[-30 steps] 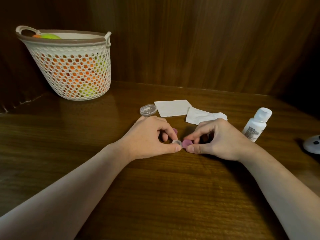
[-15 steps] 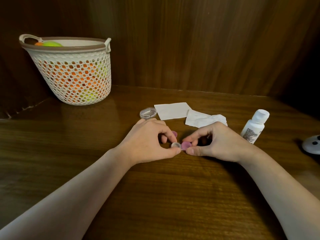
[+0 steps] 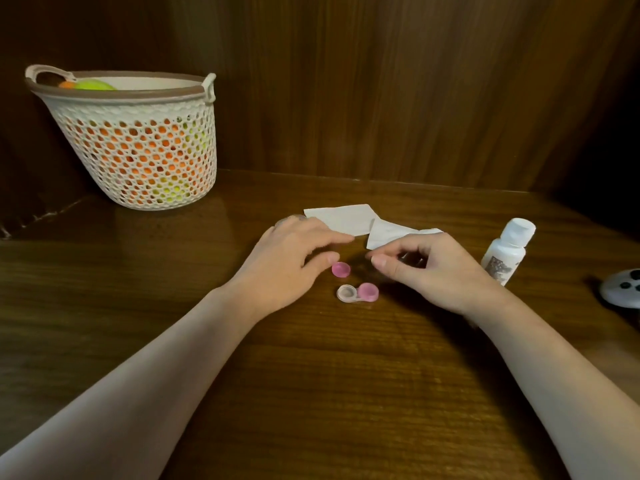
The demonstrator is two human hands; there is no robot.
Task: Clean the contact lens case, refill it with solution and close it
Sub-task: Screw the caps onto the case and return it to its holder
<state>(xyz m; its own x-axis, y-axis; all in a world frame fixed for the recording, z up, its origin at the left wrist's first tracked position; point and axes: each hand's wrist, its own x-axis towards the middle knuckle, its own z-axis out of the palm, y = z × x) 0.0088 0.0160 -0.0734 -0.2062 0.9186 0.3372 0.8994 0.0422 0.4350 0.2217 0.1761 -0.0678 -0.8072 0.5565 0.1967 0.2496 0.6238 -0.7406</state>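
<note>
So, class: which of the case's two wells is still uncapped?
The left well, pale and open. The right well wears a pink cap; the other cap lies loose beside it.

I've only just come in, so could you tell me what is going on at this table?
A person is working on a contact lens case that lies on the wooden table between their hands. One well has its pink cap on; the other is open, and a loose pink cap lies just beyond it. The left hand is by that cap, fingers relaxed, and the right hand hovers loosely curled, holding nothing. The solution bottle stands capped to the right, with tissues behind.
</note>
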